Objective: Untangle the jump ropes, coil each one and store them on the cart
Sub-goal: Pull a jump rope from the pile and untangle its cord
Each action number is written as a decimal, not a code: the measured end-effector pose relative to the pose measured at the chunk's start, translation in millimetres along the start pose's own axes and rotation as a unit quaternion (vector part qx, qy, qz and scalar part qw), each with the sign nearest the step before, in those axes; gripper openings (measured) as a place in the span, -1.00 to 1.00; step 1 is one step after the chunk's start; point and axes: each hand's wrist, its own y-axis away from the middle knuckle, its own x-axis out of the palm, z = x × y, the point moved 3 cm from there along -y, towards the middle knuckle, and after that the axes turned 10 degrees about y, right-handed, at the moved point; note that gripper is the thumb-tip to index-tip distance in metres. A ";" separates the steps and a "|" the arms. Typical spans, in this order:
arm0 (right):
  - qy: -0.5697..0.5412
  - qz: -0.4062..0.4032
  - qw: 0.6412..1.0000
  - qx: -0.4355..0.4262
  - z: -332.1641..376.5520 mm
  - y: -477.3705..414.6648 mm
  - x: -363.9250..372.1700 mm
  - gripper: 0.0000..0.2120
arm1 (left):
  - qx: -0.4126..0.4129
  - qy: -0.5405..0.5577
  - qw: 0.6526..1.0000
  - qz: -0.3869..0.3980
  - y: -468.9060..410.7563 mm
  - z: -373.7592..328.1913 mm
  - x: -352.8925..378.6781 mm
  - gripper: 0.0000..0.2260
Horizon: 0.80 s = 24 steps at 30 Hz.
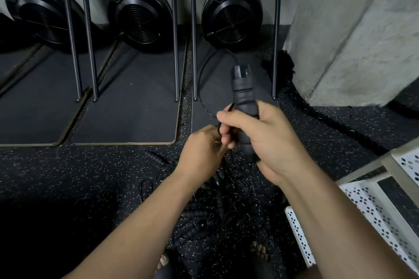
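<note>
One head-worn view, steeply downward, close over hands [267, 138], probably standing.

Speckled floor [90, 165], tangled ropes [210, 210], mats [127, 102]

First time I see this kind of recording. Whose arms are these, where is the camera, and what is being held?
No robot here: a person wears one camera on the head, looking down at their bare hands. The right hand grips a black jump-rope handle upright; its thin cord loops out and runs round to the left hand, which pinches it. More ropes lie tangled on the speckled floor below. The white perforated cart stands at the right.
</note>
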 end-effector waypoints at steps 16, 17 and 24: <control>0.255 -0.066 0.964 0.024 -39.4 -17.9 -5.5 -0.94 | 0.055 -0.062 0.996 0.044 -5.1 6.4 -13.2 -0.75; 0.280 -0.082 0.956 0.015 -40.1 -19.5 -7.0 -0.94 | 0.059 -0.057 0.995 0.049 -4.0 8.1 -11.7 -0.80; 0.154 -0.124 0.980 0.008 -24.6 -15.8 -19.8 -0.94 | 0.086 -0.020 0.993 0.078 -10.4 20.0 -14.6 -0.71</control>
